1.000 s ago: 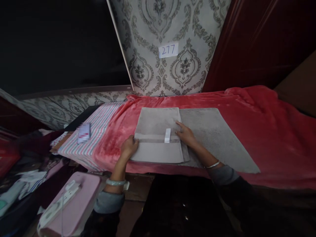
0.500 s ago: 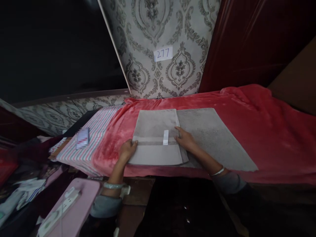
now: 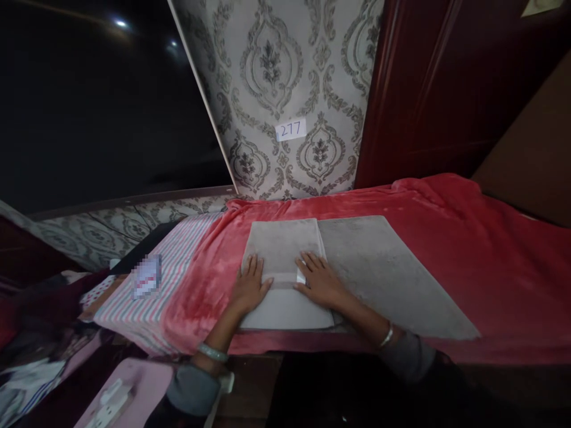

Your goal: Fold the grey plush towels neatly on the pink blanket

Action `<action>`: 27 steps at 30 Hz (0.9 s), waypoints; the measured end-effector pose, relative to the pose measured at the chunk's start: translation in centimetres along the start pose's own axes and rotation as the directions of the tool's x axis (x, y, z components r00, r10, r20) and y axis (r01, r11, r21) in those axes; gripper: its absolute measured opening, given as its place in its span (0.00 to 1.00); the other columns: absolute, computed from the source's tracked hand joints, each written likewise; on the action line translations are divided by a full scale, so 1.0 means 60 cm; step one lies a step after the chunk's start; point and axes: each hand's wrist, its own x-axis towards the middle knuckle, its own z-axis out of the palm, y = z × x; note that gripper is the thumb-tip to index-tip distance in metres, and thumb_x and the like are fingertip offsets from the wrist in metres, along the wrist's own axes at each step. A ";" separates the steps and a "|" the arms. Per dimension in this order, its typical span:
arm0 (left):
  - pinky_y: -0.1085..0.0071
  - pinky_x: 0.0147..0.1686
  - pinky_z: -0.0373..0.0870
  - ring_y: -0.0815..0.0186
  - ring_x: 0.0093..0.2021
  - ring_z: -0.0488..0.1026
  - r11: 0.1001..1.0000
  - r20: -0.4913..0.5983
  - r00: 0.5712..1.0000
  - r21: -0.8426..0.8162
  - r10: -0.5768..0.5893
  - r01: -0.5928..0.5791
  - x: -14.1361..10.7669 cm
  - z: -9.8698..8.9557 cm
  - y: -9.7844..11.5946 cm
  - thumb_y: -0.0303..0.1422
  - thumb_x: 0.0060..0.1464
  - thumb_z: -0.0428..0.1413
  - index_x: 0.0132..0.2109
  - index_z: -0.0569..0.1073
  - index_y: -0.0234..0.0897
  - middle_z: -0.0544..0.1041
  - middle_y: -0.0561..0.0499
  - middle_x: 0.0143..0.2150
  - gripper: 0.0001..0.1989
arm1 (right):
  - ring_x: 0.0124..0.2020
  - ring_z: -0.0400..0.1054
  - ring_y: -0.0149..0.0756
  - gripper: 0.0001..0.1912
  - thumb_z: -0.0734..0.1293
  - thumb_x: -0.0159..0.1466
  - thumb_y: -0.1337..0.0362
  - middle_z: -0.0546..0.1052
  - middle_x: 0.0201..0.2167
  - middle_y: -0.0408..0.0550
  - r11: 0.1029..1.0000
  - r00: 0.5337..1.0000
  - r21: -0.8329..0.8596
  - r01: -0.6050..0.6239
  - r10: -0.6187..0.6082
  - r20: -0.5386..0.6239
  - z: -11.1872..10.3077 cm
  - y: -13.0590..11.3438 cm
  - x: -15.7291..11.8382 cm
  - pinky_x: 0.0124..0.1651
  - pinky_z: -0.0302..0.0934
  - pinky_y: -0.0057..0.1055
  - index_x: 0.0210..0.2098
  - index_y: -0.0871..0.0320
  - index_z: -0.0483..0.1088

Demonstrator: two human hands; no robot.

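A grey towel (image 3: 361, 255) lies on a red plush blanket, its left part folded over toward the right. Across the folded part (image 3: 285, 309) runs a smoother band. My left hand (image 3: 248, 288) rests flat on the fold's left edge, fingers spread. On the fold's right side my right hand (image 3: 321, 282) lies flat too, its fingers apart and partly covering a small white label (image 3: 301, 276). Neither hand grips the cloth. The towel's single layer stretches out to the right beneath my right forearm.
The red blanket (image 3: 446, 255) covers most of the surface, with striped cloth (image 3: 173, 249) and a small blurred packet (image 3: 147, 277) at left. A large dark screen (image 3: 102, 107) stands behind. At lower left, a pink stool (image 3: 147, 380) carries a white power strip (image 3: 109, 410).
Both hands have let go of the folded towel's edges and moved inward, now lying flat on top. The right hand partly covers the label. The view has tilted up slightly.
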 end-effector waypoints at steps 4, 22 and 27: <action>0.44 0.68 0.48 0.51 0.75 0.41 1.000 0.038 0.999 -0.003 -0.018 0.018 -0.001 -0.006 -0.008 0.46 0.65 0.43 0.72 0.53 0.34 0.46 0.37 0.75 0.34 | 0.73 0.41 0.50 0.37 0.58 0.69 0.46 0.51 0.72 0.59 1.000 1.000 0.004 -0.005 0.005 0.009 -0.002 0.008 0.005 0.71 0.41 0.50 0.71 0.60 0.56; 0.38 0.68 0.39 0.51 0.75 0.41 0.998 0.126 0.990 0.023 0.058 -0.062 0.264 -0.034 0.002 0.53 0.65 0.38 0.73 0.49 0.39 0.43 0.40 0.76 0.36 | 0.73 0.43 0.51 0.37 0.53 0.71 0.45 0.51 0.73 0.60 0.992 0.992 -0.037 -0.121 0.120 -0.039 -0.030 0.123 0.189 0.69 0.43 0.52 0.71 0.61 0.54; 0.40 0.69 0.40 0.50 0.75 0.43 0.999 0.118 0.993 0.034 -0.009 0.005 0.301 -0.031 0.007 0.53 0.66 0.37 0.73 0.51 0.37 0.47 0.38 0.75 0.37 | 0.73 0.42 0.48 0.37 0.53 0.71 0.46 0.51 0.73 0.61 0.982 0.982 -0.010 -0.191 0.190 -0.019 -0.036 0.144 0.213 0.71 0.39 0.50 0.72 0.63 0.51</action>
